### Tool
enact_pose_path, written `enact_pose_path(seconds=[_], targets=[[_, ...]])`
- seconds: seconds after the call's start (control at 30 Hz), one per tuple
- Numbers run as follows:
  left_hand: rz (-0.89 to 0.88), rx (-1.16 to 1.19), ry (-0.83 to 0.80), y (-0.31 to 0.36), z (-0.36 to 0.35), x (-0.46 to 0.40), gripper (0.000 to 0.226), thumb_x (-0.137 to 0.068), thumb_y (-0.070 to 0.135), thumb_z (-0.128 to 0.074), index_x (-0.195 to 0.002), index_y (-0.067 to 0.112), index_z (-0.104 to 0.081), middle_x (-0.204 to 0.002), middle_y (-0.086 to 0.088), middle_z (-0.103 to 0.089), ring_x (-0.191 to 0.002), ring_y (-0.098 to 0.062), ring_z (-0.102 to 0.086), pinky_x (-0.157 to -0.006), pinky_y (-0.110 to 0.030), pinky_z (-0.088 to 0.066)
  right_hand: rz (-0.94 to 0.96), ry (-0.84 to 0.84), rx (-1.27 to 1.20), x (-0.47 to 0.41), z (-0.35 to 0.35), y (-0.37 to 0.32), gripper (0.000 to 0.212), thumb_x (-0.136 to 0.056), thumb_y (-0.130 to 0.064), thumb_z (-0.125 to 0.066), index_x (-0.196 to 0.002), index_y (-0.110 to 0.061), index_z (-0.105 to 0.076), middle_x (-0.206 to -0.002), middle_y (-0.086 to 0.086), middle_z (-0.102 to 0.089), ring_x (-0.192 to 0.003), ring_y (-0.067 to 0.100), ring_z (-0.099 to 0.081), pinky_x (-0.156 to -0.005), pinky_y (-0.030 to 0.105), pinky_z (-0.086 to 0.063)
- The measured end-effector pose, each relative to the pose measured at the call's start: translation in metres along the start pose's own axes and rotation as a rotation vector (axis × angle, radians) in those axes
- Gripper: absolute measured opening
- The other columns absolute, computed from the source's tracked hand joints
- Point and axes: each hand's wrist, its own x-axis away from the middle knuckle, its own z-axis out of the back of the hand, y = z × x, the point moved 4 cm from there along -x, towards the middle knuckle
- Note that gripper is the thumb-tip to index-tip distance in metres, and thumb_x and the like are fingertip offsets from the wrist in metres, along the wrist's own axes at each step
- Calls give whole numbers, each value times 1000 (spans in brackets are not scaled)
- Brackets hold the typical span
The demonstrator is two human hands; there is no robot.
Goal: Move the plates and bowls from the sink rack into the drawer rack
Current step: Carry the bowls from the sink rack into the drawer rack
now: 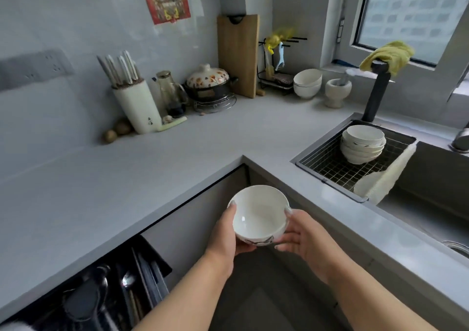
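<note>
In the lower middle of the frame, both hands hold one small white ceramic bowl with a dark painted mark on its outer wall. The left hand wraps the left side of the bowl, thumb lying on the rim and fingers curled under the base. The right hand does the same on the right side, thumb tip on the rim and fingers bent below. So each hand is closed around the bowl, not spread. The bowl sits upright with its opening up, only a little tilted toward the camera, and it is in the air in front of the grey cabinet fronts, below the corner of the pale grey countertop.

The steel wire sink rack is at the right middle of the frame, well apart from the held bowl. A stack of white bowls waits inside it.

The open drawer with dark dividers and metal spoons is at the lower left. Whether this is the drawer rack of the task I cannot tell — only cutlery shows in it.

The relation that matters: the drawer lies down and to the left of the bowl, on the side of the left hand, which is nearer to it. I judge the bowl must travel leftward and downward, away from the sink.
</note>
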Motion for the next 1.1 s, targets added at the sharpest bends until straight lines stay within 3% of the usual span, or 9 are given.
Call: enact_pose_path(seconds=[0.13,0.3,0.53,0.77,0.97,1.1], targets=[[4,41,44,-6,41,13,46,-96,54,-37,-114,20,-62,-108,-14,-69,-93,-30,-66,-57,-31,-51,-74,-52,-80,-1,-41,11,61,-71,-42,-60,-118,-5,-56,-96,24,-66,-76,27,-65,-68,35,-55],[-26,87,140,-14,104,36,41,-98,52,-35,-104,22,-63,-95,-10,-69,-79,-25,-64,-57,-29,-49,-119,-93,-55,0,-98,29,39,-91,-30,-53,-117,-1,-57,-88,22,-64,-70,27,-63,-65,34,-53],[-45,136,310,-39,234,77,45,-98,53,-37,-102,16,-62,-71,-12,-66,-61,-23,-61,-49,-27,-48,-200,-187,53,20,-217,77,35,-92,-32,-51,-112,-3,-59,-84,18,-61,-64,22,-58,-63,32,-49],[-65,140,427,-70,374,144,45,-100,52,-32,-95,20,-63,-60,-3,-68,-56,-19,-61,-58,-32,-51,-242,-305,177,59,-351,135,32,-92,-31,-51,-109,-5,-59,-76,12,-65,-62,19,-59,-61,32,-47],[-39,77,623,-108,507,204,50,-102,49,-28,-99,16,-66,-77,-7,-74,-70,-19,-68,-72,-35,-55,-291,-403,255,89,-460,194,31,-93,-29,-50,-110,-5,-59,-79,14,-62,-57,18,-58,-54,30,-46],[1,-7,826,-139,581,238,52,-99,54,-30,-120,17,-60,-116,-5,-65,-107,-23,-60,-97,-43,-48,-308,-424,321,97,-511,225,27,-91,-28,-54,-106,-6,-57,-83,18,-59,-61,22,-56,-57,31,-47]])
